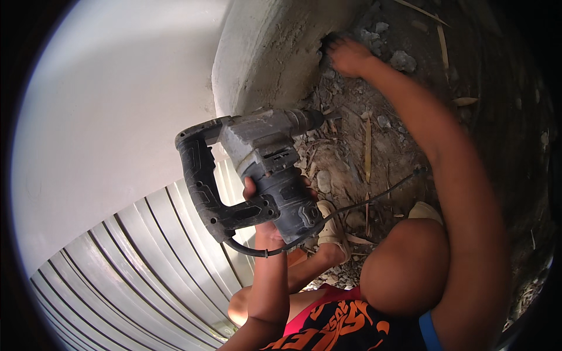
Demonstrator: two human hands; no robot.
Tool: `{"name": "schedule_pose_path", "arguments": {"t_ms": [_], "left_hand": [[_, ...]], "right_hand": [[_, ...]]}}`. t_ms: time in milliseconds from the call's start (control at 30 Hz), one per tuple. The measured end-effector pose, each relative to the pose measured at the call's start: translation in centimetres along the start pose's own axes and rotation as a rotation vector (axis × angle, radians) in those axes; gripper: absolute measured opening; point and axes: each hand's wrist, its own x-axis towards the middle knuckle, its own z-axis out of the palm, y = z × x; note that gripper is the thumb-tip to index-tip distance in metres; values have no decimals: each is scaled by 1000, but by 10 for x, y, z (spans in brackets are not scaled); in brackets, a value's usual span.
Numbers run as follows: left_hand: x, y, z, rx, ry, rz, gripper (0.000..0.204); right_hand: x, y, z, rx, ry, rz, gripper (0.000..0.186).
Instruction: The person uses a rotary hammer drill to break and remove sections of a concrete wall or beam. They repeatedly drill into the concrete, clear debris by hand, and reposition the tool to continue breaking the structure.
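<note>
My left hand [267,230] is wrapped round the black motor body of a rotary hammer [260,146], holding it up at the middle of the view. The tool has a grey gear housing and a black D-shaped handle [202,169] on its left. Its chuck [307,120] points right, with a short length of bit showing. My right hand [350,57] reaches far forward to a dark hole at the foot of a rough concrete wall [266,58]. Its fingertips are hidden at the hole's edge, so what they touch does not show.
A black power cord [374,199] runs from the handle across to the right. Stones [403,61], dry bamboo leaves [367,146] and loose soil cover the ground. Corrugated metal sheeting [146,251] stands at lower left. My bent knee [404,266] and a beige clog [332,231] are close below.
</note>
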Motion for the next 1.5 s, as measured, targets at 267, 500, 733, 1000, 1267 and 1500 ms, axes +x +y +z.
{"name": "schedule_pose_path", "arguments": {"t_ms": [267, 500, 733, 1000, 1267, 1500], "left_hand": [[-31, 30, 3, 58, 135, 73, 101], [-21, 38, -2, 16, 68, 56, 101], [-44, 43, 5, 12, 125, 89, 102], [-20, 30, 7, -5, 68, 60, 101], [-26, 27, 17, 24, 118, 60, 102], [-4, 17, -1, -12, 30, 33, 110]], "right_hand": [[24, -42, -106, 174, -212, 19, 22], [51, -34, -22, 19, 84, -71, 37], [40, -66, -165, 265, -518, -3, 44], [49, -34, -68, 23, -76, 24, 47], [-5, -62, -167, 297, -518, 169, 53], [15, -32, -22, 145, -97, -4, 56]]}}
